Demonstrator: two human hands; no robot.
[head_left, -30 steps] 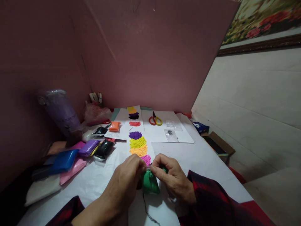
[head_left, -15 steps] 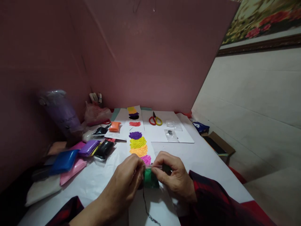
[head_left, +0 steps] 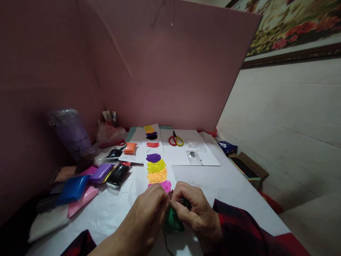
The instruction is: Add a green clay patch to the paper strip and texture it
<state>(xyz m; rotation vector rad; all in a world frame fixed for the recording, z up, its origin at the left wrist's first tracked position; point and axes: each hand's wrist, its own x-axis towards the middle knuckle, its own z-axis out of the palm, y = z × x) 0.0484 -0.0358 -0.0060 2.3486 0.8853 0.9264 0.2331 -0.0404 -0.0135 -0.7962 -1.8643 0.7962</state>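
Pinching w/ both hands at the near table edge: left hand point(head_left: 149, 209) and right hand point(head_left: 193, 209) meet fingertip to fingertip over a green clay pack point(head_left: 173, 221), which sits on the white table cover point(head_left: 229, 185) between and just under them. Fingers of both are curled tight; looks like they grip the pack's top edge or a small bit of clay from it, can't tell which. Pack is mostly hidden by the hands.

Just beyond, a paper strip point(head_left: 158, 170) carries textured clay patches: pink nearest, touching the fingertips, then orange, yellow, purple. Judging by that, 4 patches done on this strip, green likely next, not yet laid. A second strip point(head_left: 151, 135) farther back has red, black/purple, yellow patches.

Left side: packs of clay point(head_left: 80, 185) in blue, pink, purple, black, white, mostly sealed, so several colours seem unused. Far: scissors point(head_left: 176, 139) on paper, near the pink board.
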